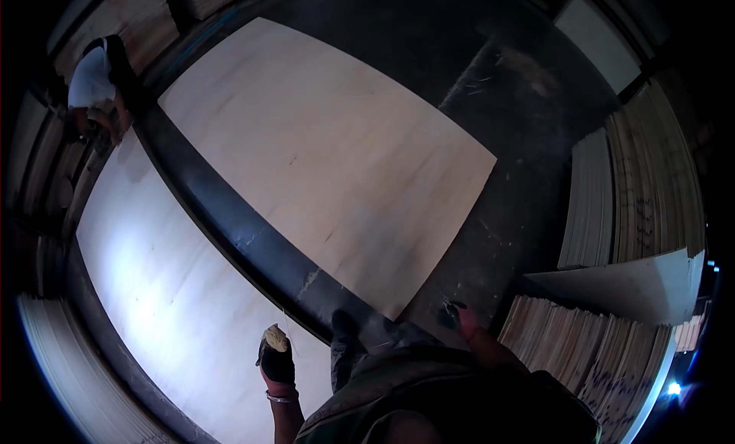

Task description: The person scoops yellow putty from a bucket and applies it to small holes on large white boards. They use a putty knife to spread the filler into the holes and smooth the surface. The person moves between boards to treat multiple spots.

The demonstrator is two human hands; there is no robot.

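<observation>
My left hand, in a dark glove with a reddish cuff, is closed round a pale cream lump. The lump looks soft like putty, and a thin line sticks up beside it. Below this hand lies a bright wood sheet. Off to the right, my right hand, gloved the same way, is closed near the corner of a second, larger wood sheet. Something small and thin shows at its fingertips, too dark to name.
A dark strip runs between the two sheets. Stacked boards stand close on my right, with taller stacks behind. More boards lie at lower left. Another person bends over the bright sheet's far end.
</observation>
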